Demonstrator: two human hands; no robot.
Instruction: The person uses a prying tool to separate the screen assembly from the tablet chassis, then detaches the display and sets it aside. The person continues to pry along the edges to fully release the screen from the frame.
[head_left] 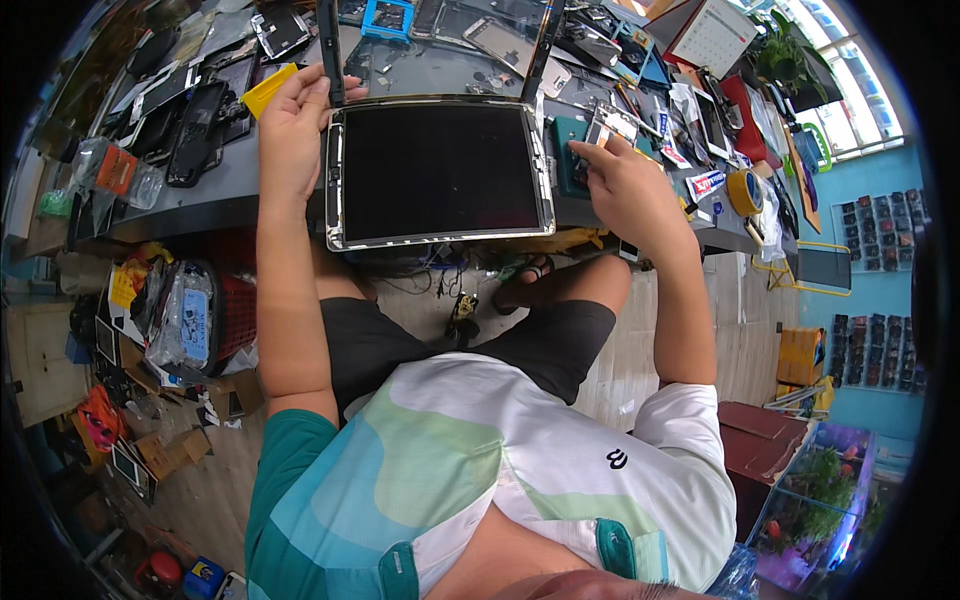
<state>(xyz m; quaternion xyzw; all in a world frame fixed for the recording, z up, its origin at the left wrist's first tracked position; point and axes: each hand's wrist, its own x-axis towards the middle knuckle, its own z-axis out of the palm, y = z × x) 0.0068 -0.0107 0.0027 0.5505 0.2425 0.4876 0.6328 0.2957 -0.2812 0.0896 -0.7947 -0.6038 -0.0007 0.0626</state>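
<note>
A tablet display panel (440, 172) with a dark screen and silvery edges lies at the table's front edge, jutting over my lap. From its far side rises a black tablet frame (538, 55), its long side strips running away from me. My left hand (292, 125) is closed around the left strip near the panel's far left corner, some fingertips showing beyond it. My right hand (632, 190) is right of the panel, over a teal box (568, 160) and an opened phone (612, 126). Its index finger points left and the others curl under; whatever they hold is hidden.
A yellow card (268, 90) sits beside my left hand. Phone parts crowd the table, with a black phone frame (195, 135) at left. A yellow tape roll (744, 192) and a white tube (705, 184) are at right. Below left stands a red basket (236, 310).
</note>
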